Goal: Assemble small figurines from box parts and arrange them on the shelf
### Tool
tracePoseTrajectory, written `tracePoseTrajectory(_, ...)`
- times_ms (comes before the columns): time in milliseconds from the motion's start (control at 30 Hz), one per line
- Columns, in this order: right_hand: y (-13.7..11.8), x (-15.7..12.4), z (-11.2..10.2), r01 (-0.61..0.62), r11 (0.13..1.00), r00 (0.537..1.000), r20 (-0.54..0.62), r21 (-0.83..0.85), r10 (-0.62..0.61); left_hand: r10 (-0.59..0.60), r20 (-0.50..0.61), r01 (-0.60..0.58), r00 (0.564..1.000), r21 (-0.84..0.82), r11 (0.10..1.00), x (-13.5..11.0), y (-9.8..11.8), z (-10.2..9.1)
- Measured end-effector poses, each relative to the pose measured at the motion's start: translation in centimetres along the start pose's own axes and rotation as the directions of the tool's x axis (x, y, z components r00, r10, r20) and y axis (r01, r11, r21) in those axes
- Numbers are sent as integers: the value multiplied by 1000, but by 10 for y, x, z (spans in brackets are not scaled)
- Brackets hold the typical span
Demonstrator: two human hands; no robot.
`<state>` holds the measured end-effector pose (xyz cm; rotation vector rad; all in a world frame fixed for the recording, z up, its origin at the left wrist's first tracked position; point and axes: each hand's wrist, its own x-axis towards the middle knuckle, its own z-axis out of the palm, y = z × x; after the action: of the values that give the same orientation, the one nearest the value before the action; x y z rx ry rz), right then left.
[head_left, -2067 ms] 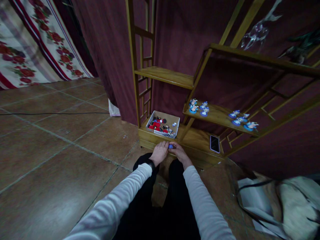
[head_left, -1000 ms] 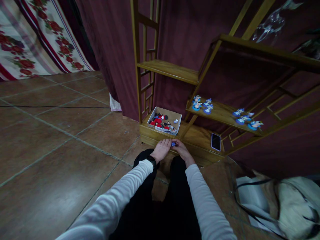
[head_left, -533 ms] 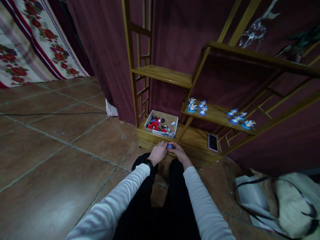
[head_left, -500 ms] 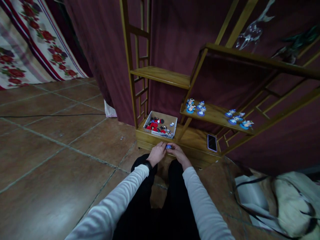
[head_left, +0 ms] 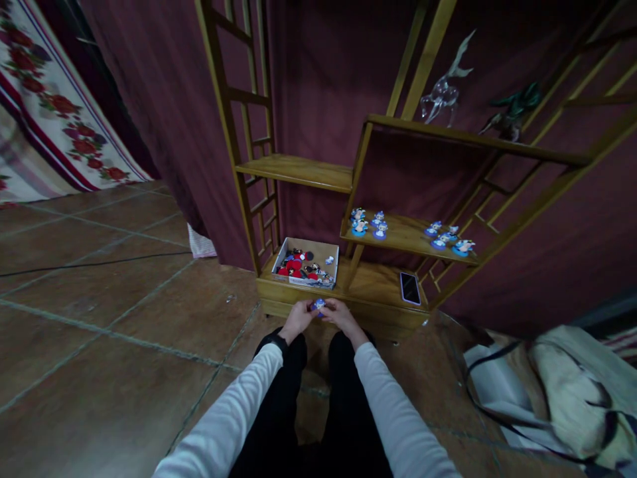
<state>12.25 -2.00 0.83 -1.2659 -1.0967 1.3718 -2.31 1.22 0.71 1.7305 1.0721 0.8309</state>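
Note:
A small blue and white figurine (head_left: pixel 319 305) is pinched between my two hands, low in front of the wooden shelf unit. My left hand (head_left: pixel 298 317) grips it from the left, and a dark watch circles that wrist. From the other side my right hand (head_left: pixel 340 315) holds it with closed fingers. Just beyond the hands stands an open cardboard box (head_left: pixel 318 248) with red, black and white small pieces in it. On the middle shelf (head_left: pixel 403 229) several similar blue figurines stand in two groups, a left group (head_left: pixel 380 230) and a right group (head_left: pixel 440 241).
A phone (head_left: pixel 410 288) lies on the bottom board, right of the box. Higher up stand a clear glass deer (head_left: pixel 442 93) and a dark green figure (head_left: pixel 515 109). Bags (head_left: pixel 567 392) rest on the tiled floor at right. A black cable (head_left: pixel 99 263) crosses the floor at left.
My view has tilted up and shifted right. The figurine now shows upright between my fingertips, where before it was mostly covered by my hands.

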Motion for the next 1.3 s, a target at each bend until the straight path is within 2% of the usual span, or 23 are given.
tracePoseTrajectory(167, 8, 5, 3, 16, 1000, 999, -44, -27, -17, -52, 5, 52, 999, -72, 996, 4, -2, -1)
tracePoseTrajectory(367, 8, 6, 6, 64, 993, 997, -41, -97, -68, -110, 34, 114, 993, -202, 973, 5, 1, -7)
tracePoseTrajectory(600, 0, 1, 9, 137, 971, 986, -72, -195, -153, -191, 52, 198, 980, -237, 951, 1, 18, -12)
tracePoseTrajectory(900, -22, -23, 14, 228, 878, 933, -162, -421, -320, -164, 115, 193, 980, -313, 930, 1, 30, -12)
tracePoseTrajectory(1033, -32, -29, 10, 235, 849, 909, -203, -473, -364, -202, 82, 218, 976, -323, 921, -1, 36, -14)
tracePoseTrajectory(1167, -32, -30, 2, 236, 858, 886, -262, -456, -382, -251, 14, 243, 968, -313, 918, -5, 45, -16)
tracePoseTrajectory(1300, -33, -33, -19, 250, 883, 872, -304, -396, -383, -272, 7, 264, 962, -260, 929, -5, 46, -18)
